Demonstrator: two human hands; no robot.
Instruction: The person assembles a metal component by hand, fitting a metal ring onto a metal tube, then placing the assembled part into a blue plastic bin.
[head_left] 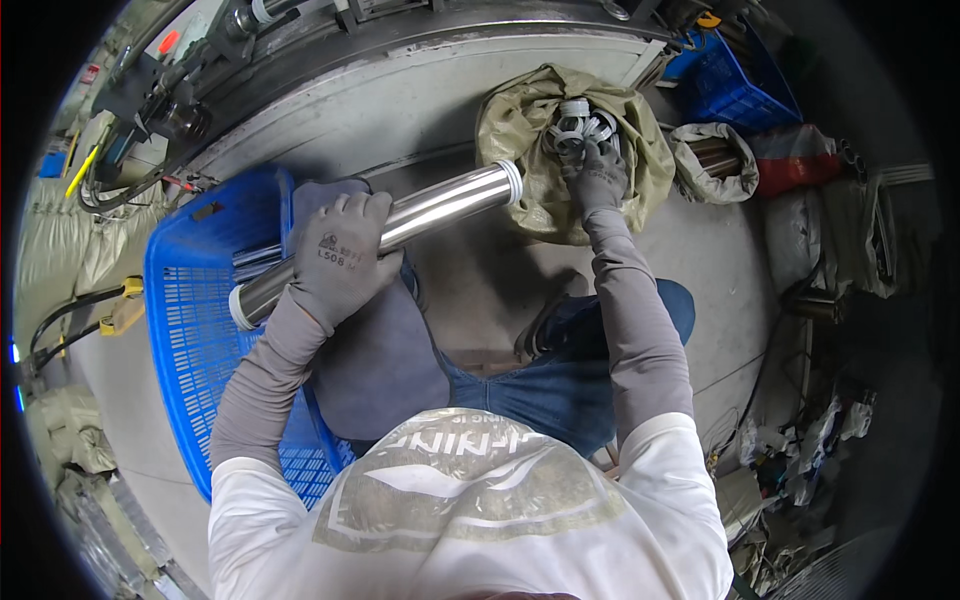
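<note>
A shiny metal tube (450,208) with a white ring-shaped cap on each end slants across my lap, its right end higher in the picture. My left hand (343,250), in a grey glove, is wrapped round it left of its middle. Ahead on the right, my gloved right hand (598,178) reaches into an open olive woven sack (500,130). White ring caps (574,110) lie in the sack at my fingertips. The fingers are bent among the caps, and whether they grip one is hidden.
At my left stands a blue plastic basket (190,300) with more metal tubes (258,258) inside. A grey pad (375,370) covers my left thigh. Beyond the sack are a smaller white sack (745,185) of tube pieces and a blue crate (745,90). A machine bed (400,60) runs along the far side.
</note>
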